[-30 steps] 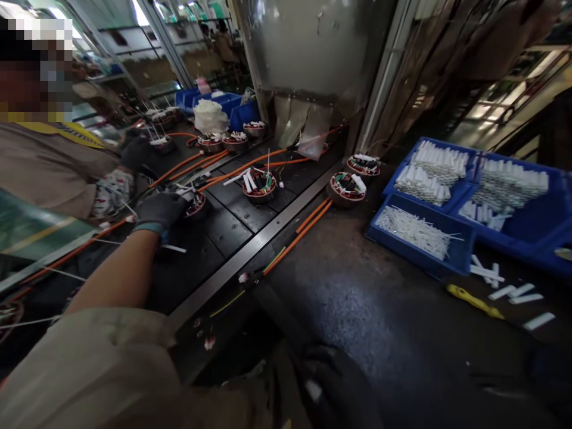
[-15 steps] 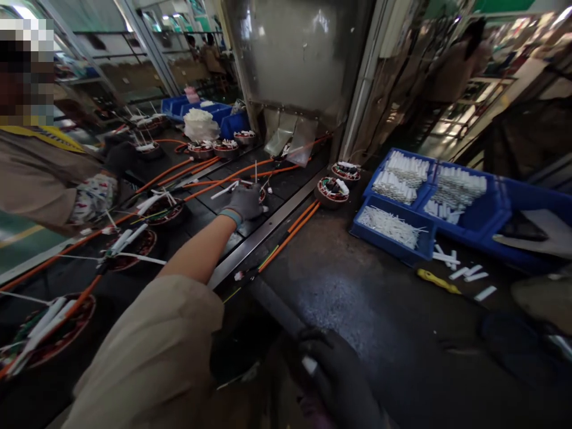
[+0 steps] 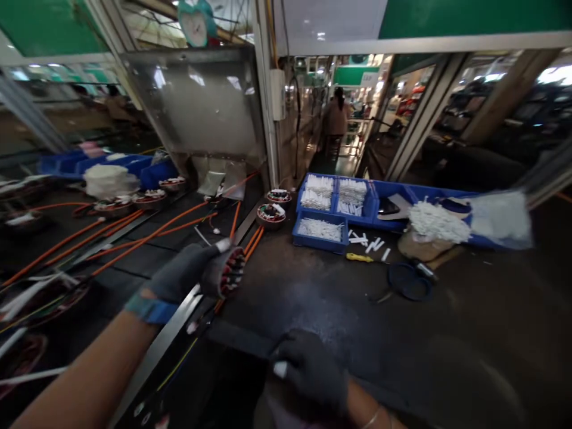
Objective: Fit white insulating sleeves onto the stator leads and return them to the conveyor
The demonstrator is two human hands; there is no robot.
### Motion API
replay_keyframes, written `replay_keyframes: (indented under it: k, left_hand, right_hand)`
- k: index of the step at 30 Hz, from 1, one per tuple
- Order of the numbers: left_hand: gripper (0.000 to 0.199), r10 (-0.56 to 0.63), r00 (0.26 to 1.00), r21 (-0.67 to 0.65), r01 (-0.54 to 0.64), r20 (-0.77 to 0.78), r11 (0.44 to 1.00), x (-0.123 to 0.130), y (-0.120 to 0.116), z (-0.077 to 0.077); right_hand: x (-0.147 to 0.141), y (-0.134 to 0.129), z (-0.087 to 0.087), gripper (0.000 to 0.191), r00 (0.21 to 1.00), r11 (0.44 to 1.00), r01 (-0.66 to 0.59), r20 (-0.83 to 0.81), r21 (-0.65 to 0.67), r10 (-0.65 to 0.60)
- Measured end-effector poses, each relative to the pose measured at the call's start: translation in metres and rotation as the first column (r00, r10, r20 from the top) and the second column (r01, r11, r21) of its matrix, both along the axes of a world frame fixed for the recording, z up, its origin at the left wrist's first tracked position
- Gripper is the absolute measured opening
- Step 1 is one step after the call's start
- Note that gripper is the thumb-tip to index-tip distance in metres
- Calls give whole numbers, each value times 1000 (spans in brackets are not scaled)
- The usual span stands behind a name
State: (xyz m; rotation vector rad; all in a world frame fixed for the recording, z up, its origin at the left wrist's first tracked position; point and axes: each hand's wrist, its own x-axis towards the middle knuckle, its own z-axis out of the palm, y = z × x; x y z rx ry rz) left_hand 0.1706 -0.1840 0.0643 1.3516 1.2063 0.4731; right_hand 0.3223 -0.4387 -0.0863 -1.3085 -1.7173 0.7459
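My left hand [image 3: 187, 271], in a dark glove with a white thumb tip, grips a round wire-wound motor stator [image 3: 227, 275] by its rim. The stator is tilted on its side above the metal rail [image 3: 154, 363], its windings facing right. Low in the middle, my right hand [image 3: 313, 363], gloved too, stays near the bench's front edge with its fingers curled in. Whatever it may hold is hidden. Beyond the left hand, two more stators, one nearer [image 3: 271, 215] and one behind it [image 3: 279, 195], lie by the rail.
Blue bins [image 3: 318, 229] of white tubes and thin strips stand at the back right. Before them lie loose white tubes, a yellow-handled tool [image 3: 358, 257] and blue-handled scissors [image 3: 404, 283]. Orange cables [image 3: 147, 235] and several stators cover the left side. White pieces are heaped [image 3: 435, 221] at right.
My left hand has lifted a stator from the left work surface and drawn it back toward me. The view has swung right, and the co-worker at left is out of sight.
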Motion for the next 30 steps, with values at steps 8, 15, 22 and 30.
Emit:
replay_keyframes:
  k: [8, 15, 22, 30]
  left_hand:
    - [53, -551, 816, 461, 562, -175, 687, 82, -48, -47]
    - [34, -459, 685, 692, 697, -566, 187, 79, 0, -78]
    - [44, -367, 654, 621, 752, -662, 220, 23, -17, -87]
    - [47, -303, 643, 580, 765, -703, 278, -2, -124, -79]
  right_hand:
    - [7, -2, 4, 42, 998, 998, 57, -13, 13, -56]
    - [8, -2, 5, 37, 999, 998, 49, 15, 27, -49]
    - [19, -10, 11, 39, 997, 998, 57, 60, 27, -58]
    - [59, -41, 19, 56, 984, 974, 128, -97, -188, -148]
